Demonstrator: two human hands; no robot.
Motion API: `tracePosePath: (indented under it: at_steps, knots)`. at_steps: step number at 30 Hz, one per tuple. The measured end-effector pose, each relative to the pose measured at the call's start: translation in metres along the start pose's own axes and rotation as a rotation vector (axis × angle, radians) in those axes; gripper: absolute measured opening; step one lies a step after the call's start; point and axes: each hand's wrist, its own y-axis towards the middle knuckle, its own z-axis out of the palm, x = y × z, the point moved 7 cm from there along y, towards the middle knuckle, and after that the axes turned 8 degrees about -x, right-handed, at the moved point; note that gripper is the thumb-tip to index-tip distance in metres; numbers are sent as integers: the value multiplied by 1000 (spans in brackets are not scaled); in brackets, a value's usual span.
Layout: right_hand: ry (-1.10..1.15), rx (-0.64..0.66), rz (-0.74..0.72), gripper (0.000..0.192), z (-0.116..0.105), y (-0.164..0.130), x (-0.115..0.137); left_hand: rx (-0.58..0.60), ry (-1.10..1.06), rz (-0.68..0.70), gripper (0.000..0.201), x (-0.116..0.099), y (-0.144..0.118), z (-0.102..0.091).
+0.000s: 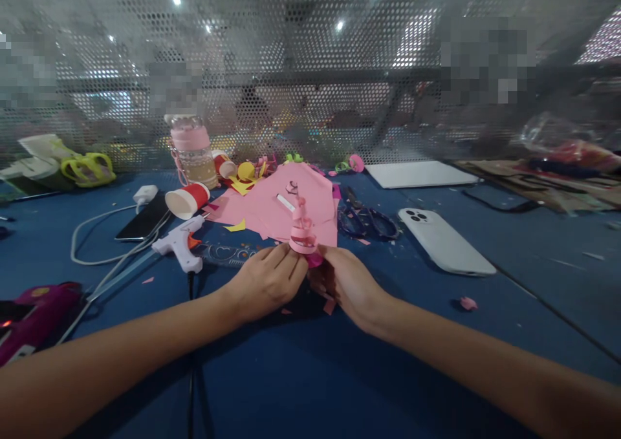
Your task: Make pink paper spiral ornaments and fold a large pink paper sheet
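A: Where's the free room on the blue table [310, 374]?

B: Lower centre and lower right of the frame. A seam crosses the right side; a perforated screen [310, 57] closes the top edge.

A: And the crowded parts?

B: Glue gun [177, 245] and its cable left of centre, scissors [366, 222] and a white phone [444, 242] right of centre, pink paper sheets [291, 209] just above the hands.

A: The hands?

B: At frame centre. Left hand [264, 284] and right hand [347, 284] both pinch the base of a pink paper spiral [301, 229], fingers closed on it.

A: Its axis?

B: It stands upright, narrowing towards the top of the frame.
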Motion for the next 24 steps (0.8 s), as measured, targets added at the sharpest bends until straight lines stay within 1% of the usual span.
tracePosePath:
  at_steps: [4,8,11,14,16,18,20,21,24]
  knots:
    - [-37,-29,-18,22,0,-4,1,15,-17,17,14,-2,2,0]
    - [-5,-58,-28,20,-1,-4,2,5,23,24,13,-3,3,-1]
    - [0,-82,10,22,-3,-2,1,-20,86,17,15,-2,2,-1]
    - [-24,-81,66,24,-3,1,-2,-12,120,31,17,0,1,1]
    - [-37,-84,91,23,-4,3,-5,-10,118,56,17,2,0,2]
    - [-43,-89,89,20,-6,5,-7,-7,99,116,17,2,-1,3]
    - [-58,-78,75,18,-6,8,-8,22,66,170,18,2,-1,5]
    - [-66,-64,65,18,-6,9,-8,54,41,181,19,2,-1,6]
    - [-123,-26,36,22,-5,10,-6,177,-43,140,21,5,1,9]
